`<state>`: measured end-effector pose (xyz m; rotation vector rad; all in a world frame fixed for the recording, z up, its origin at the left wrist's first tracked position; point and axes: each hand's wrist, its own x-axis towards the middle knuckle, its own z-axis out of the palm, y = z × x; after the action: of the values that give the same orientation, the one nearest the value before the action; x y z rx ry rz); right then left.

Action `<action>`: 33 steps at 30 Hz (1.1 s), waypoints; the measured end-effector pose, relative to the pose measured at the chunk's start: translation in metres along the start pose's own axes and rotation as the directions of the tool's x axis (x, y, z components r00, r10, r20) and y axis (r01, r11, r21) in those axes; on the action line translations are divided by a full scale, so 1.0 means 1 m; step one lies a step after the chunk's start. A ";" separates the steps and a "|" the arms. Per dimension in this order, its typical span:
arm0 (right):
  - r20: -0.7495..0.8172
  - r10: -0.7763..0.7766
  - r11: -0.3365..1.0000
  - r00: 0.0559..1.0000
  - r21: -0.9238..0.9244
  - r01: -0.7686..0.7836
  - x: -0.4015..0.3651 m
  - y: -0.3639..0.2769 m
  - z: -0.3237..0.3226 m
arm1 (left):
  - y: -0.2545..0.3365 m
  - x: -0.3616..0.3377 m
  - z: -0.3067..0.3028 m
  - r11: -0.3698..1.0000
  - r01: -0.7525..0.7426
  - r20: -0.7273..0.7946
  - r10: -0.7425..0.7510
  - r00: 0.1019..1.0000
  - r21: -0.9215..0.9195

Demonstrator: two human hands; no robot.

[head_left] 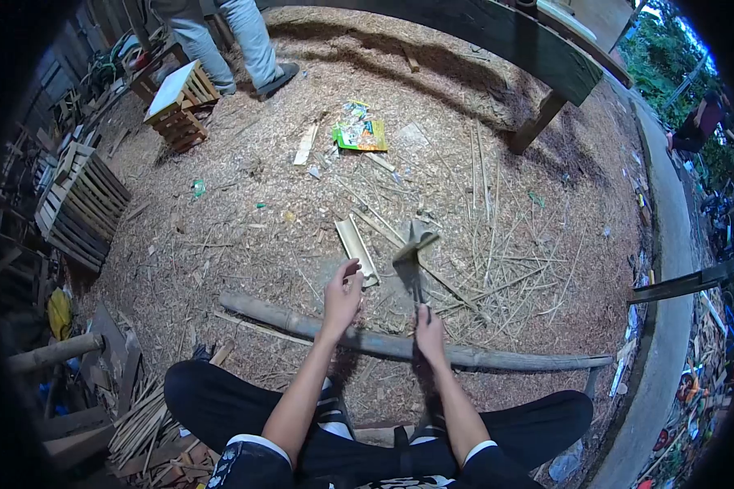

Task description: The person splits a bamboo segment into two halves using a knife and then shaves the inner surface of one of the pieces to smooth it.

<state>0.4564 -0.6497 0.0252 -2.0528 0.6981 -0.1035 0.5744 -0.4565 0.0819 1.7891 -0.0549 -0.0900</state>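
My right hand (430, 330) is closed around the handle of a broad-bladed machete (406, 269), which points away from me and is a little blurred. A short piece of split bamboo (420, 243) overlaps the blade near its far end. My left hand (344, 295) is held up with its fingers apart and nothing in them. Just beyond it, a half-round length of bamboo (354, 244) lies hollow side up on the ground. Across the ground in front of my feet runs a long bamboo pole (383, 345), beneath both forearms.
Thin bamboo strips (506, 277) lie scattered to the right over wood shavings. Bright plastic packets (359, 133) lie further off. Slatted wooden crates (86, 200) stand at the left. A person in light trousers (253, 41) stands at the back, near a long wooden bench (506, 41).
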 end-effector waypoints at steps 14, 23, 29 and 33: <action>0.114 0.072 0.997 0.991 0.029 -0.076 0.003 -0.006 0.016 | 0.004 -0.001 0.000 0.999 0.028 0.014 -0.029 0.999 0.033; 0.060 0.004 1.000 0.998 0.029 -0.006 -0.009 -0.048 -0.004 | -0.012 -0.005 -0.005 0.997 0.017 -0.012 -0.016 1.000 0.076; 0.075 0.086 0.995 0.993 -0.051 -0.082 -0.008 -0.009 0.016 | -0.009 -0.003 -0.005 0.997 -0.001 -0.006 0.002 1.000 0.074; 0.093 0.148 0.988 0.985 0.020 -0.150 -0.006 -0.021 0.009 | -0.024 -0.004 0.003 0.996 -0.008 0.060 0.003 0.998 0.092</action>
<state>0.4640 -0.6315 0.0383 -1.9595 0.7865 0.0656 0.5701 -0.4537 0.0576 1.8784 -0.1085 -0.1396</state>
